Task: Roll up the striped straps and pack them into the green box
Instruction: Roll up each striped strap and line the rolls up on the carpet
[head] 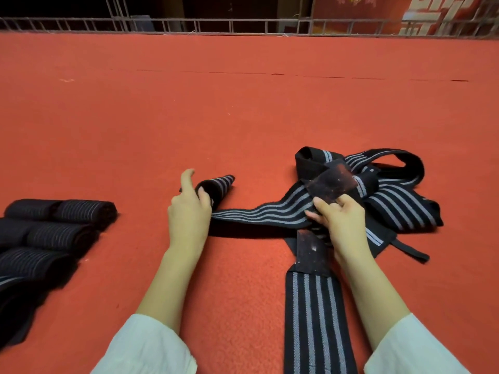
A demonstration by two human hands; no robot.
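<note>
Head view shows your left hand (189, 211) curled round the rolled end (218, 187) of a striped strap (259, 215). Your thumb and lower fingers wrap the roll, while your index finger sticks up clear of it. The roll sits just beyond that hand, on its far right side, low on the red carpet (243, 103).

From the roll the strap runs across to your right and into your right hand (340, 220). That hand pinches it between thumb and fingers, just below a dark Velcro patch (330, 188). The stretch between your two hands lies nearly flat on the carpet with its stripes facing up.

Beyond and to the right of your right hand lies a tangled heap of loose straps (399, 201), touching the strap you are holding. A second long strap (316, 319) runs from under your right wrist toward you, and its own dark patch sits beside that wrist.

Well apart on your left, finished rolled straps (62, 211) lie side by side at the edge of view. White sleeves (151, 344) cover your forearms. A metal railing (243, 25) borders the far edge of the carpet.
</note>
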